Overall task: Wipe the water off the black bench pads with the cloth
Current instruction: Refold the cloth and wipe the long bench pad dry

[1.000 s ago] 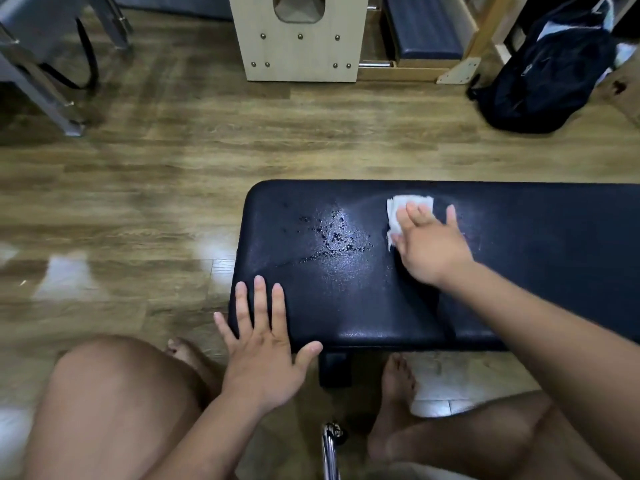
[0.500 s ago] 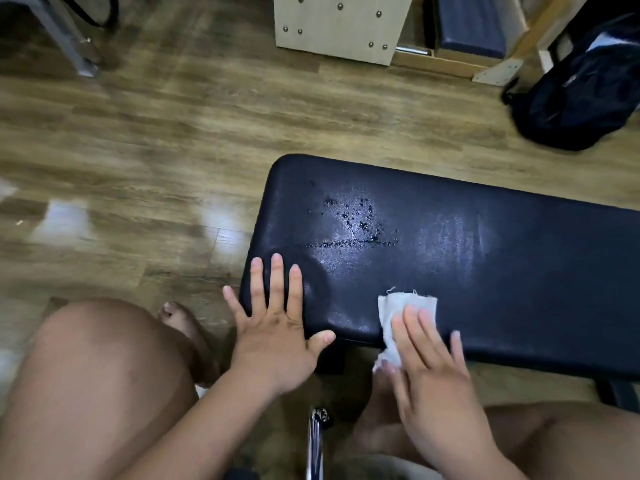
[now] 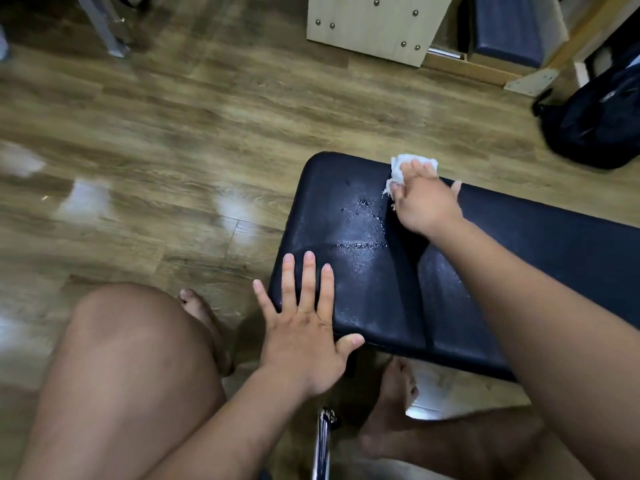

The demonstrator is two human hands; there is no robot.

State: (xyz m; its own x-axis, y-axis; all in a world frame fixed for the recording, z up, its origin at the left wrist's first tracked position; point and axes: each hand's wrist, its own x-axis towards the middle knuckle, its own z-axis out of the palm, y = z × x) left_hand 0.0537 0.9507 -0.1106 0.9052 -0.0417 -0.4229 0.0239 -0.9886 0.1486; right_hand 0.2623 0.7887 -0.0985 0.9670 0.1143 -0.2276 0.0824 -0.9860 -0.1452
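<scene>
A black bench pad [image 3: 540,258] runs from the centre to the right edge. Water droplets [image 3: 363,216] and a thin wet streak sit on its left half. My right hand [image 3: 424,199] presses a white cloth [image 3: 398,169] flat against the pad's far edge, just right of the droplets; the fingers cover most of the cloth. My left hand [image 3: 304,327] lies flat with fingers spread on the pad's near left corner and holds nothing.
The wooden floor surrounds the bench. A pale wooden frame [image 3: 374,26] with a dark cushion [image 3: 509,29] stands at the back. A black backpack [image 3: 599,119] lies at the far right. A chrome bar [image 3: 322,441] and my bare knees and feet are below the bench.
My right hand has swept the cloth from the pad's near edge back up to its far edge. The left hand has stayed on the near left corner.
</scene>
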